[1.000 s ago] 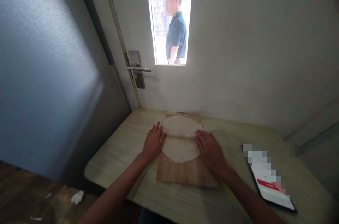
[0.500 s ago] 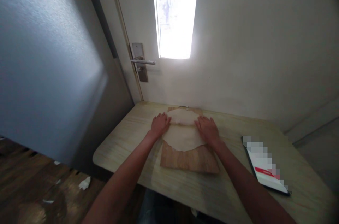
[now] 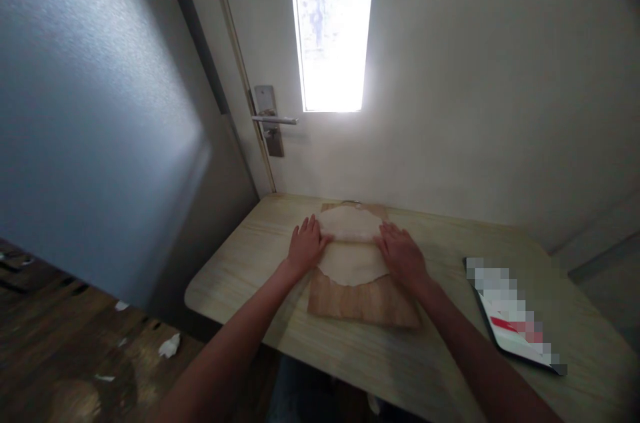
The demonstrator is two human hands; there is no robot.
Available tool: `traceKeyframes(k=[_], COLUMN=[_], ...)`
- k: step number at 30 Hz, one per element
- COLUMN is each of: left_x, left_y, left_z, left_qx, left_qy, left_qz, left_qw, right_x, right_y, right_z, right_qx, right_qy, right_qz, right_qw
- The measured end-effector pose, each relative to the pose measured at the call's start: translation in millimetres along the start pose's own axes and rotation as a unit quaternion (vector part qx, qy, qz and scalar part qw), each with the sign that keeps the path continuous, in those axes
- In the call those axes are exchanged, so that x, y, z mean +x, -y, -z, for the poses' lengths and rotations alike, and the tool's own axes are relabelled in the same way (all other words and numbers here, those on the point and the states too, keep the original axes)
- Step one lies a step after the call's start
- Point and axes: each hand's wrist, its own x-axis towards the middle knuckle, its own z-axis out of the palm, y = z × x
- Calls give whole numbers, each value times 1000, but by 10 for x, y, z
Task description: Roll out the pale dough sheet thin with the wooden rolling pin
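A wide, thin sheet of pale dough lies on a wooden cutting board. Across its middle runs a pale, rounded bar like a rolling pin, close to the dough in colour, so its outline is faint. My left hand rests palm down at the bar's left end, fingers stretched forward and thumb apart, pointing inward. At the right end my right hand lies likewise, with fingers extended and thumb inward. Both palms hide the ends of the bar and the dough's side edges.
The board sits on a light wood-grain table against a pale door with a lever handle. A dark-edged flat item, partly blurred out, lies at the right. Scraps of white paper are on the floor at left.
Both hands and the bar have come slightly toward me over the dough. My fingers, more curled before, are now straighter. The whole view has shifted a little.
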Motion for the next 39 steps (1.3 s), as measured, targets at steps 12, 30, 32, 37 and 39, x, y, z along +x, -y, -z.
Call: traceKeyframes(k=[12, 30, 32, 37, 39], left_x=[-306, 350, 350, 239, 174], left_y=[39, 6, 22, 27, 12], left_z=[72, -8, 7, 66, 75], left_qx=[23, -21, -19, -3, -3], left_qy=[-34, 67, 76, 64, 56], left_qz=[-52, -21, -28, -65, -79], left_qw=[998, 997, 997, 996, 995], right_x=[-312, 262, 258, 106, -2], right_y=[51, 13, 20, 57, 67], right_z=[155, -29, 0, 122, 145], right_qx=[55, -22, -25, -9, -3], right_qy=[-19, 85, 85, 79, 56], right_qz=[24, -32, -34, -4, 1], right_qw=[998, 996, 996, 997, 998])
